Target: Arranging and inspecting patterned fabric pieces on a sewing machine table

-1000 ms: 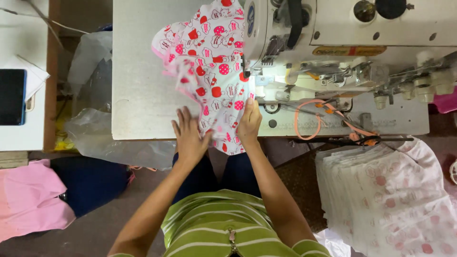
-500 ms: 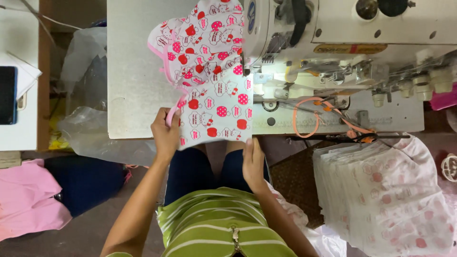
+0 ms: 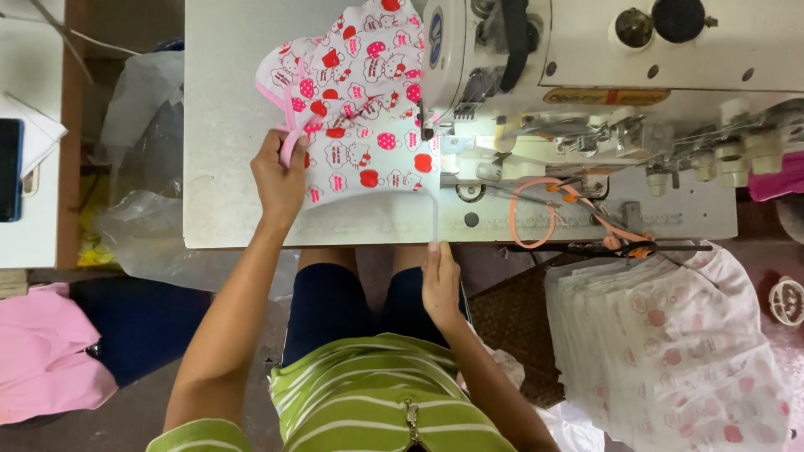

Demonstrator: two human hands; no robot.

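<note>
A white fabric piece [image 3: 360,125] printed with red and pink cartoon figures lies on the sewing table [image 3: 226,75], bunched against the needle end of the white sewing machine [image 3: 586,59]. My left hand [image 3: 280,176] grips its left edge, where a pink trim runs. A thin white strip [image 3: 434,219] hangs from the fabric's lower right corner over the table's front edge. My right hand [image 3: 440,285] is below that edge, above my lap, and pinches the strip's end.
Scissors with orange handles [image 3: 607,238] and a looped orange cord lie on the table under the machine. A stack of printed fabric pieces [image 3: 670,343] sits at the right. Plastic bags [image 3: 138,117], a pink cloth [image 3: 42,356] and a dark phone [image 3: 10,167] are at the left.
The fabric has slid up the table towards the machine. My left hand rose with it, gripping the trimmed edge. My right hand drew back below the table edge, holding the strip.
</note>
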